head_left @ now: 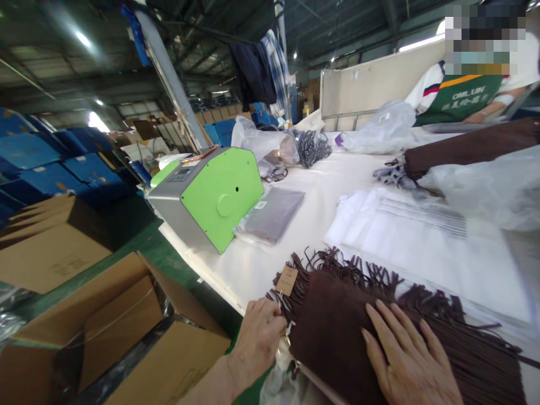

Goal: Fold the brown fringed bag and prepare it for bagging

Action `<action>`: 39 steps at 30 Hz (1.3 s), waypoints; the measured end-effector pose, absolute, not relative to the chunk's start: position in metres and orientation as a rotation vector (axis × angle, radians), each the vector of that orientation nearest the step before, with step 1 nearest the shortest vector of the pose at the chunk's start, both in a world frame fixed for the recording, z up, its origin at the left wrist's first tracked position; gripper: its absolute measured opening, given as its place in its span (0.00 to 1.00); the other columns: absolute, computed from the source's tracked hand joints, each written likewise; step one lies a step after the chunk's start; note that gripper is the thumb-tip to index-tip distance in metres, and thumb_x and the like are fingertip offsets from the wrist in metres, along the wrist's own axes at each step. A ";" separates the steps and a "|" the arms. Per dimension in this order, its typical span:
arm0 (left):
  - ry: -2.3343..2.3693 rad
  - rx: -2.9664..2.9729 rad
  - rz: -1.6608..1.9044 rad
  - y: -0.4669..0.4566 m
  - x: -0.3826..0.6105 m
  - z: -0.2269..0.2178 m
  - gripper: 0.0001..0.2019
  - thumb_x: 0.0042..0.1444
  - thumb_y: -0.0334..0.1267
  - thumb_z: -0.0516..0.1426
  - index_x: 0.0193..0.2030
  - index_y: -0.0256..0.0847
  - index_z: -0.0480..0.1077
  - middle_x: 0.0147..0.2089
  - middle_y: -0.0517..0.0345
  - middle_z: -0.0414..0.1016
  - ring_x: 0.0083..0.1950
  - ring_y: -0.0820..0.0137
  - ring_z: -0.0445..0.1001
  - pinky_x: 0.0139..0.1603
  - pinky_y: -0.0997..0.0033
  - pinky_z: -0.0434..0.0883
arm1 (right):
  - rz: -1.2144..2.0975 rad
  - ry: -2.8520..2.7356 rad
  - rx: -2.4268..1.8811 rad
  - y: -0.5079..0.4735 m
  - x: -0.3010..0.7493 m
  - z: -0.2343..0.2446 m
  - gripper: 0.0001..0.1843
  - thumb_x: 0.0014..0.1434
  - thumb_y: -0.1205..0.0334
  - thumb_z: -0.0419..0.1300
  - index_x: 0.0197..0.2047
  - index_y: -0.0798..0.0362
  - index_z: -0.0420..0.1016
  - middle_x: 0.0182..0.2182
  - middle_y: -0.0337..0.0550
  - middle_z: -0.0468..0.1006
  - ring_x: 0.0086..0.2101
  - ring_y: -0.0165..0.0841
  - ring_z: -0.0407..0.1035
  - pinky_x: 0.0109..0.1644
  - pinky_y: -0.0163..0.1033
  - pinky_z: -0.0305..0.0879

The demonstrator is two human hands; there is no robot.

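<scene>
A dark brown suede-like bag with long fringes [333,326] lies at the near edge of the table. My right hand [413,357] rests flat on its upper face, fingers spread. At the bag's left edge, my left hand [261,329] is closed, its fingertips curled by the fringe and a metal ring. Whatever those fingers hold is hidden. Just above them, a tan paper tag [287,280] lies on the fringe. Clear plastic [278,385] shows under the bag's lower left corner.
A green and grey machine [225,194] stands at the table's left edge beside a plastic-wrapped flat packet [272,216]. White folded sheets [413,225] lie beyond the bag. Open cardboard boxes [169,360] stand at lower left. Across the table is a person in a green apron [468,98].
</scene>
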State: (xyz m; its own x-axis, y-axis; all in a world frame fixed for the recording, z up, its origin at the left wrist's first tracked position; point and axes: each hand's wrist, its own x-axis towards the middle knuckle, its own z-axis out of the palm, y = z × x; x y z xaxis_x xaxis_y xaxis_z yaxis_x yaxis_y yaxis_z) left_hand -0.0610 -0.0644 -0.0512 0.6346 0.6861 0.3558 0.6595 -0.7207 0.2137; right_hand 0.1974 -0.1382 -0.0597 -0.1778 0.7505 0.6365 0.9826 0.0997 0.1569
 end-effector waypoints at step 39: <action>1.627 2.221 0.749 -0.087 -0.066 -0.056 0.08 0.59 0.34 0.48 0.34 0.42 0.69 0.33 0.57 0.71 0.37 0.67 0.70 0.40 0.65 0.68 | -0.727 -2.045 -1.658 -0.138 0.212 -0.082 0.22 0.56 0.64 0.44 0.47 0.53 0.74 0.50 0.51 0.73 0.50 0.48 0.66 0.53 0.57 0.55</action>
